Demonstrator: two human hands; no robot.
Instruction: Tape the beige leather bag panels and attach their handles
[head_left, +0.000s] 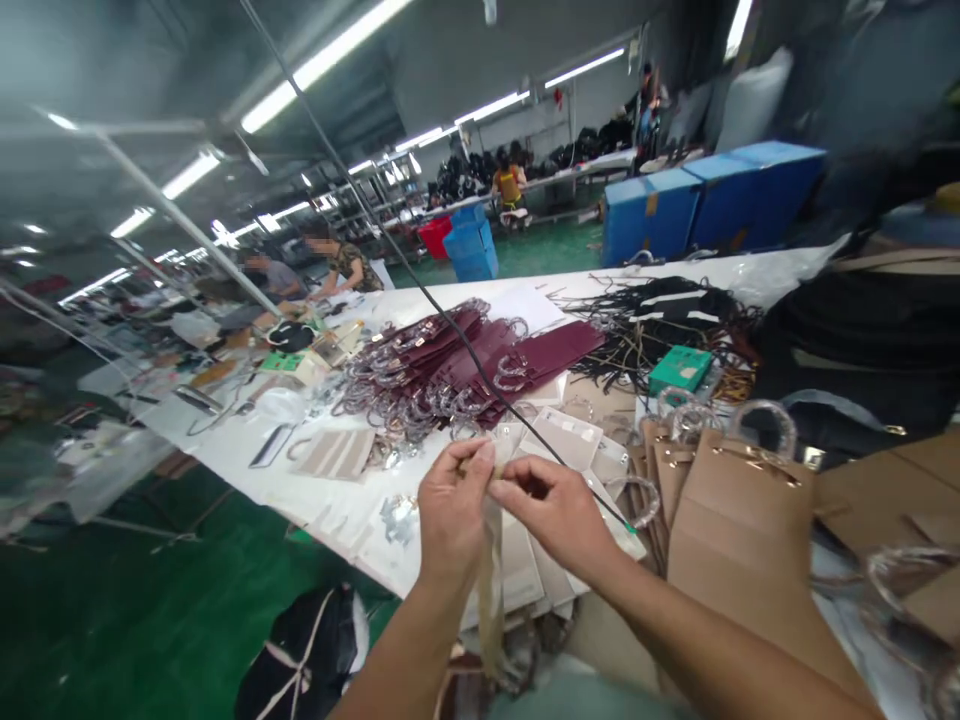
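Note:
My left hand (455,510) is closed, thumb against fingers, around a long pale beige strip (490,610). The strip hangs from it toward my lap, and its lower end lies near a plastic-wrapped handle. Close beside it, my right hand (553,508) pinches at the top of the same strip, its fingertips almost meeting the left thumb. A whitish bit shows above the fingertips, too blurred to name. Beneath and behind both hands are flat beige bag panels (566,435). Past them lies a heap of maroon bag pieces (480,350) with plastic-wrapped ring handles.
Tan bag pieces (739,520) with wrapped handles stand at the right, near a green box (680,370) and black straps (645,310). A dark cord slants across the view over the white table (315,510). Two people sit at the far left. A black bundle (300,650) lies below.

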